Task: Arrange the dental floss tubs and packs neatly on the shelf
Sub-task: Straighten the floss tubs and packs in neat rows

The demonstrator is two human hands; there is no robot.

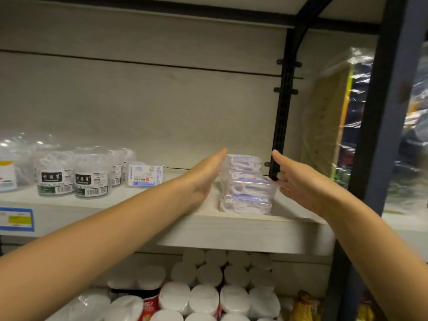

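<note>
A stack of clear floss-pick packs [246, 185] with purple print stands near the right end of the pale wooden shelf [231, 235]. My left hand [203, 177] lies flat against the stack's left side, fingers straight. My right hand [298, 181] touches its right side with spread fingers. Further left stand round clear floss tubs [73, 173] with black labels and barcodes, and a small white floss box [145, 174] marked 50. A bagged pack [9, 163] shows at the far left edge.
A black slotted upright [281, 121] rises just behind my right hand. Plastic-wrapped goods [333, 117] fill the neighbouring bay on the right. A blue price tag [16, 219] sticks to the shelf edge. White-lidded tubs [208, 288] crowd the lower shelf.
</note>
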